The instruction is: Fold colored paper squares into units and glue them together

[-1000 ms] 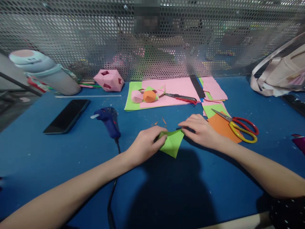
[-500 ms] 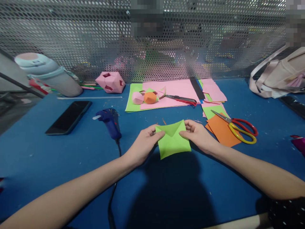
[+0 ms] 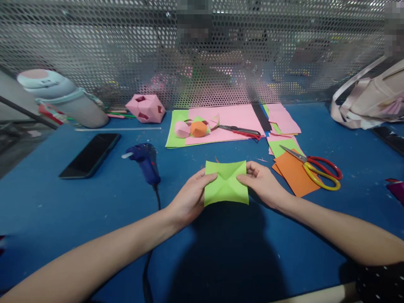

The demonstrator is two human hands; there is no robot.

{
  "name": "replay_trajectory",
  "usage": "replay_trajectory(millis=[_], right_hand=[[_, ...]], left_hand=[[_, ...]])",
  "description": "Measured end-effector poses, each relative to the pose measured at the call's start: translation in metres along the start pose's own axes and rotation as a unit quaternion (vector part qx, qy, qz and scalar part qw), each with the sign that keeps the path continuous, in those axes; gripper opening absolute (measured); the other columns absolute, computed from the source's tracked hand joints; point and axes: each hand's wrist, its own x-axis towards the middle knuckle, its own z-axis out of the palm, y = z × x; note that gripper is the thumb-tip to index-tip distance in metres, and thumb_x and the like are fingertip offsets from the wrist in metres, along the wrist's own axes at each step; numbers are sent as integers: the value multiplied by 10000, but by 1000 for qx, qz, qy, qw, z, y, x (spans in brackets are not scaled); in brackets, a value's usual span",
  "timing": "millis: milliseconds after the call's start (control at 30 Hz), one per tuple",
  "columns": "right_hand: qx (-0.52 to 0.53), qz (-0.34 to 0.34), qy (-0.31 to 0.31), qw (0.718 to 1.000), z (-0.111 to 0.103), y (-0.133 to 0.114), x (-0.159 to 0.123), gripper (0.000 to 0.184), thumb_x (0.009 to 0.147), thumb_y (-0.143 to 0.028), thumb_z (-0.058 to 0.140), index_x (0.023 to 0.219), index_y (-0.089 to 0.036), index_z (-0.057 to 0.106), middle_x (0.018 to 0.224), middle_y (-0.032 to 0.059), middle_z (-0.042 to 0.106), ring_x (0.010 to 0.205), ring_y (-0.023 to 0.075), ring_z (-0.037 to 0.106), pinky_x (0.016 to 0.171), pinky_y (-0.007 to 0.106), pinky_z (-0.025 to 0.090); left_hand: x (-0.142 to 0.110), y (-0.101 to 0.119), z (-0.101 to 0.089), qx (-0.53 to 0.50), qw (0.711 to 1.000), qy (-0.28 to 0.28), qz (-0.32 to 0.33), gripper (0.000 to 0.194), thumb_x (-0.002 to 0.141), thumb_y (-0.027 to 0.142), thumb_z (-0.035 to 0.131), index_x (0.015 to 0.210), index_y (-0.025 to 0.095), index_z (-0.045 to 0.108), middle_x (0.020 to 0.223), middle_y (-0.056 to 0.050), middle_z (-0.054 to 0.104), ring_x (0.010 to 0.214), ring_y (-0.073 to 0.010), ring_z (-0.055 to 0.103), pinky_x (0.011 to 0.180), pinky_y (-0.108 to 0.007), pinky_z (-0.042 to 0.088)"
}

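Note:
A creased square of green paper (image 3: 226,191) is held up off the table between both hands. My left hand (image 3: 193,190) pinches its left edge, thumb on the front face and fingers behind. On the opposite edge, my right hand (image 3: 260,179) grips it the same way, with the thumb pressing near a diagonal crease. The paper bows a little, and its creases meet around the middle. Left of my left hand lies a blue hot glue gun (image 3: 144,162) with its cord. Scissors (image 3: 311,166) with red and yellow handles rest on orange paper (image 3: 293,174) beyond my right hand.
A perforated metal screen (image 3: 126,54) borders the blue table (image 3: 78,219). Toward the back are a phone (image 3: 91,155), bottle (image 3: 72,103), pink folded paper ball (image 3: 146,108), stacked pink sheets (image 3: 227,115) and a utility knife (image 3: 240,130). A pale bag (image 3: 375,99) stands at right.
The green paper has been turned slightly, so its edges sit straighter and its lower corners have shifted left. Both hands keep their pinch on its sides.

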Motion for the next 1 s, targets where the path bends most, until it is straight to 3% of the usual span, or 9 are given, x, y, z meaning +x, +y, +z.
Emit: replay_trajectory(millis=[267, 1000], right_hand=[[-10, -2, -12, 1000, 2, 2, -3, 146, 729, -262, 659, 817, -208, 555, 817, -2, 645, 746, 147, 606, 707, 301, 482], [3, -11, -31, 999, 5, 3, -5, 169, 738, -256, 660, 867, -203, 564, 881, 13, 666, 816, 166, 633, 744, 303, 498]], left_hand=[[1, -4, -3, -14, 1000, 8, -8, 240, 777, 214, 592, 1013, 170, 583, 902, -40, 704, 704, -138, 645, 646, -237, 488], [1, -5, -2, -12, 1000, 9, -24, 223, 731, 144, 600, 954, 156, 600, 788, -16, 689, 621, -124, 619, 594, -219, 473]])
